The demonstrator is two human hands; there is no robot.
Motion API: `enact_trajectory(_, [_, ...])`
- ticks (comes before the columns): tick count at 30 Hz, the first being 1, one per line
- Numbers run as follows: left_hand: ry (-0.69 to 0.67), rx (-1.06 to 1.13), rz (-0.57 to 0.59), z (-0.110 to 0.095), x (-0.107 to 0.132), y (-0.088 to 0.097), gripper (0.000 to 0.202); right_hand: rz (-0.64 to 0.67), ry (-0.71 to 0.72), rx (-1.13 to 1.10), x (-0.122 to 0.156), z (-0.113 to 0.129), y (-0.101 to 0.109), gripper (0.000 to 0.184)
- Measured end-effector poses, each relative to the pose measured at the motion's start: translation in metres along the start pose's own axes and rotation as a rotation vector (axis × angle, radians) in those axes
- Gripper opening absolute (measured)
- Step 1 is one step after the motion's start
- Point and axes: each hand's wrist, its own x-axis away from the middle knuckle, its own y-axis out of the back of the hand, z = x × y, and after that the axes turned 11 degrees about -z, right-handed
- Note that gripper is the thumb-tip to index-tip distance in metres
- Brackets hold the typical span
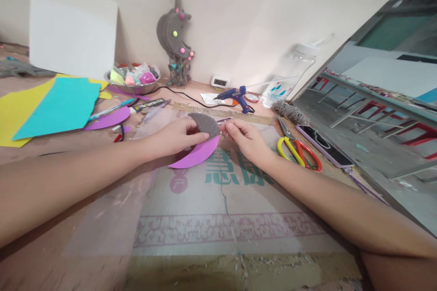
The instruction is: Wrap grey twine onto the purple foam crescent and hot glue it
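Observation:
My left hand (179,137) pinches a grey, yarn-textured crescent (206,123) between thumb and fingers. A purple foam or paper crescent (198,154) shows just below it; I cannot tell whether the two are joined. Close to the grey piece's right tip, my right hand (244,137) has its thumb and forefinger pressed together. Whatever that pinch holds is too small to make out. A slim, pen-like item (223,121) shows just behind those fingertips. Both hands are over a translucent plastic sheet (184,204) that lies on a printed board.
Scissors (295,148), a phone (324,145) and a grey yarn bundle (291,111) lie right. Behind are a blue glue gun (237,96), small clock (219,82) and clear bottle (290,70). A decorated moon hanging (175,32), metal bowl (133,85) and turquoise sheet (61,107) stand further left.

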Motion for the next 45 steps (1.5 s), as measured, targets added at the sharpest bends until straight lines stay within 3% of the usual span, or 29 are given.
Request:
enact_trajectory(4, [0.013, 0.025, 0.017, -0.002, 0.000, 0.000, 0.029, -0.023, -0.045, -0.033, -0.001, -0.001, -0.001, 0.021])
enact_trajectory(9, [-0.004, -0.020, 0.014, -0.001, 0.000, 0.001, 0.031, 0.003, 0.045, 0.055, -0.001, -0.001, -0.003, 0.014])
enact_trajectory(18, [0.002, 0.036, -0.060, 0.002, -0.001, 0.001, 0.038, 0.003, 0.046, 0.007, -0.001, 0.000, -0.001, 0.023])
enact_trajectory(25, [-0.116, -0.078, -0.104, 0.002, -0.003, 0.002, 0.041, 0.042, 0.069, 0.048, -0.001, 0.004, -0.001, 0.014])
enact_trajectory(32, [0.018, 0.111, -0.018, 0.008, -0.002, -0.001, 0.040, 0.031, 0.090, 0.026, 0.000, 0.000, 0.000, 0.018])
enact_trajectory(39, [-0.054, -0.112, -0.044, 0.000, 0.000, 0.000, 0.033, 0.028, 0.061, 0.009, 0.000, 0.003, 0.000, 0.016])
enact_trajectory(45, [-0.073, -0.131, -0.027, 0.001, -0.001, -0.001, 0.034, 0.063, 0.054, -0.059, 0.000, 0.003, 0.001, 0.023])
